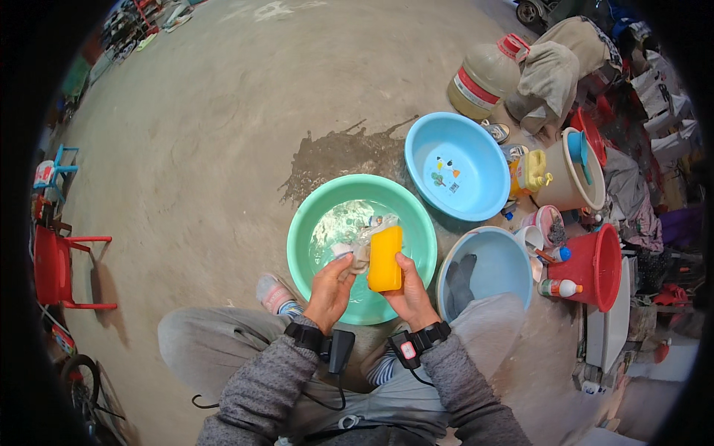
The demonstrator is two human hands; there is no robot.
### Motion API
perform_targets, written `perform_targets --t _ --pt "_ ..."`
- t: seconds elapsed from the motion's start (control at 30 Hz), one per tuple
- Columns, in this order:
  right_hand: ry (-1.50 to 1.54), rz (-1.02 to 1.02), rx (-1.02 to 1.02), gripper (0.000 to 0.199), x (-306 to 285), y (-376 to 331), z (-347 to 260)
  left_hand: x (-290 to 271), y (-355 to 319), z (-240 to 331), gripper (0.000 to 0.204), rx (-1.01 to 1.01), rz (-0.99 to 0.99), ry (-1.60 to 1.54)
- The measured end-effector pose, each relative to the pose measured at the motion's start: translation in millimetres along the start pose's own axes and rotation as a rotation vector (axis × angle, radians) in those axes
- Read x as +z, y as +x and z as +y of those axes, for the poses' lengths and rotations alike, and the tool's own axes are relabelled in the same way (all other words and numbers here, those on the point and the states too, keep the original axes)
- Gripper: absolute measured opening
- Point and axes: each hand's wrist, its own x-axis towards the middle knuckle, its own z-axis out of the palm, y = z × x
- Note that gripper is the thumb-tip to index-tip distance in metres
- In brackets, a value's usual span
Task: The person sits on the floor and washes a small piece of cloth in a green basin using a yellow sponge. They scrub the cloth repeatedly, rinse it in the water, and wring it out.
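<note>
My right hand [413, 299] grips a yellow bar of laundry soap [385, 259], thumb along its right side. To its left, the closed fingers of my left hand [329, 292] pinch a pale, wet, crumpled cloth [358, 260], which touches or nearly touches the soap. Its exact kind cannot be made out. Both hands are over the near part of a green basin [303, 215] with clear water in it. Something translucent and whitish shows behind the soap, partly hidden by it.
Right of the green basin stand a blue basin [421, 141] with a printed bottom and a pale blue basin [487, 238] holding dark cloth [462, 282]. Farther right are a red bucket [601, 267], a cream bucket [569, 182] and a large jug [483, 74]. A red chair [52, 267] stands left.
</note>
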Motion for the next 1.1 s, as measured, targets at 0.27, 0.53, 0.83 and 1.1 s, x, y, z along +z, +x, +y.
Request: perform_targets --t 0.27,0.53,0.83,1.1 --pt "-0.088 0.111 -0.005 0.040 19 -13 3 2 -7 2 0.025 0.073 -0.001 0.088" --pt "-0.248 0.188 0.087 0.042 23 -34 -2 7 -24 7 0.023 0.203 0.100 0.403" --pt "-0.216 0.166 0.103 0.044 26 -36 -6 7 -34 12 0.028 0.036 0.021 0.560" --pt "-0.132 0.132 0.016 0.049 3 -37 7 3 -28 18 0.027 0.128 0.003 0.371"
